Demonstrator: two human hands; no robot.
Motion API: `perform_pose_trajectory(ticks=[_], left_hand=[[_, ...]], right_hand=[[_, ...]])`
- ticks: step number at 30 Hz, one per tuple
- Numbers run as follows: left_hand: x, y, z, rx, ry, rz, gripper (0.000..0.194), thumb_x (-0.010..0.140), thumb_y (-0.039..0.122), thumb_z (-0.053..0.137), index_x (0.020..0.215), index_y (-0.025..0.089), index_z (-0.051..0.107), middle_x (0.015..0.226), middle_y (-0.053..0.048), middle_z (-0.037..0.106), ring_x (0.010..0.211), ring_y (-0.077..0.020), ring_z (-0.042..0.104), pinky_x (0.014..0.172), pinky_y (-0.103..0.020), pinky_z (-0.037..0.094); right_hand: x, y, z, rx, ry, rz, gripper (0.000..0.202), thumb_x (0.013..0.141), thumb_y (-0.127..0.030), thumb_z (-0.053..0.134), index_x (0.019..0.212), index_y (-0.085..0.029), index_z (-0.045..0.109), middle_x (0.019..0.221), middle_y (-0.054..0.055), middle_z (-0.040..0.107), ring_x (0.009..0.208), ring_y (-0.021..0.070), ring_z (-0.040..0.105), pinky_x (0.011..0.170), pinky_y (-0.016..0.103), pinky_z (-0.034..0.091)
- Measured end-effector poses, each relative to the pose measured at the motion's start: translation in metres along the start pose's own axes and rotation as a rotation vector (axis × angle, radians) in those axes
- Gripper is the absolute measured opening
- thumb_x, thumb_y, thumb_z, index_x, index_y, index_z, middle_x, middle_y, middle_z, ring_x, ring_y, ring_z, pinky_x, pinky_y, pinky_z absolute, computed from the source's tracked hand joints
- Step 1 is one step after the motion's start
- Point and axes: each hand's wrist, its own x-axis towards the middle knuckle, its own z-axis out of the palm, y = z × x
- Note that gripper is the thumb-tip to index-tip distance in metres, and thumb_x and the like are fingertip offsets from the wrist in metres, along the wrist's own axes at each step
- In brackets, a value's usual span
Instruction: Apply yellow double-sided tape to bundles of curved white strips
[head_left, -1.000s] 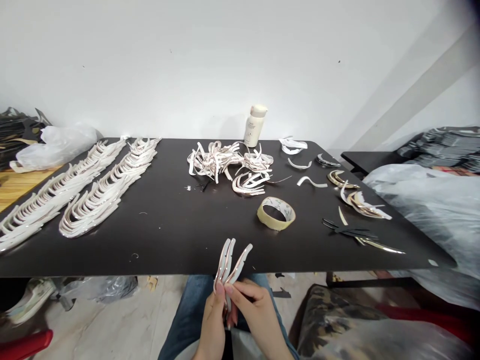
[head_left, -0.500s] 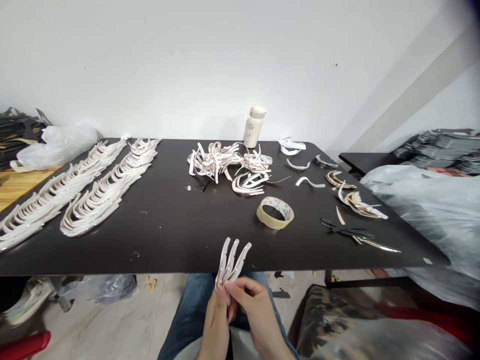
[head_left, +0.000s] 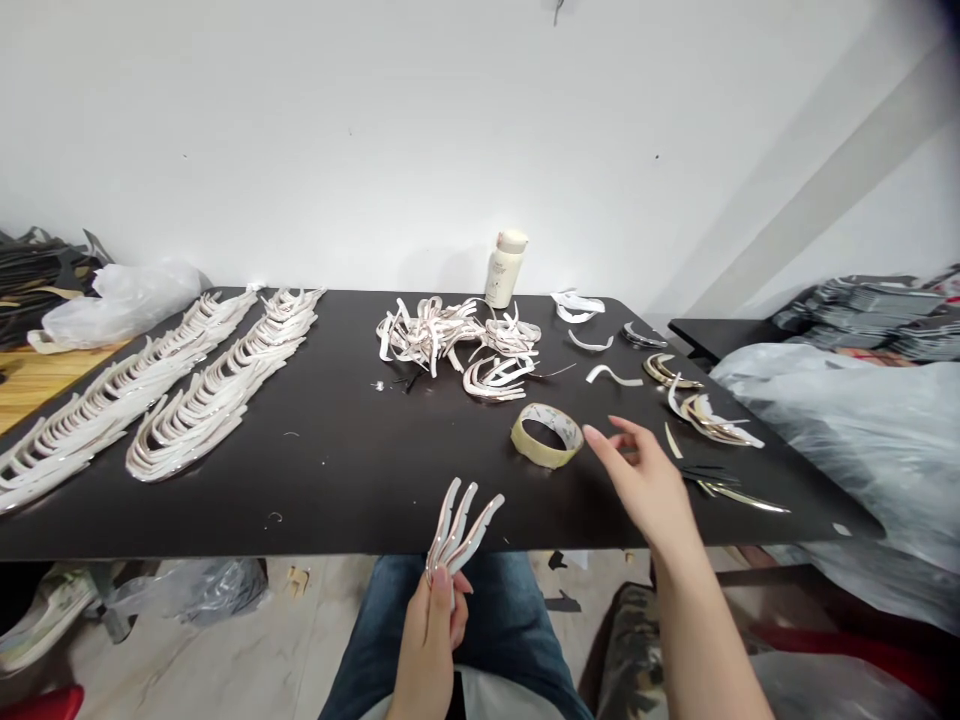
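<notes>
My left hand (head_left: 436, 622) is closed on the lower ends of several white curved strips (head_left: 459, 530) with shiny rose-coloured edges, their tops fanned apart above the lap. Over the table's right half, my right hand (head_left: 639, 478) reaches out with nothing in it, thumb and fingers apart. Its thumb tip is close beside a roll of yellowish tape (head_left: 541, 456); whether they touch I cannot tell. Beyond the roll lies a loose bunch of similar strips (head_left: 499, 378), with a tangled heap of strips (head_left: 427, 333) at its left.
Two long rows of overlapping strips (head_left: 217, 400) line the table's left side. A cream bottle (head_left: 506, 268) stands at the back by the wall. Gold and white pieces (head_left: 709, 418) and black slivers (head_left: 709, 474) lie at the right. Clear plastic bags (head_left: 814, 430) bulge beside the right edge.
My right hand has let go of the white strips and moved up and right to the tape roll. My left hand still holds the strips in nearly the same place.
</notes>
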Motion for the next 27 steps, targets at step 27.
perform_pose_trajectory(ticks=[27], left_hand=[[0.006, 0.003, 0.005, -0.252, -0.063, -0.139, 0.06, 0.065, 0.076, 0.059, 0.077, 0.017, 0.054, 0.053, 0.01, 0.03, 0.048, -0.007, 0.019, 0.046, -0.022, 0.016]], right_hand=[[-0.107, -0.017, 0.073, 0.207, -0.282, -1.068, 0.051, 0.085, -0.01, 0.052, 0.132, -0.027, 0.04, 0.091, 0.005, 0.048, 0.073, 0.0188, 0.052, 0.06, 0.03, 0.049]])
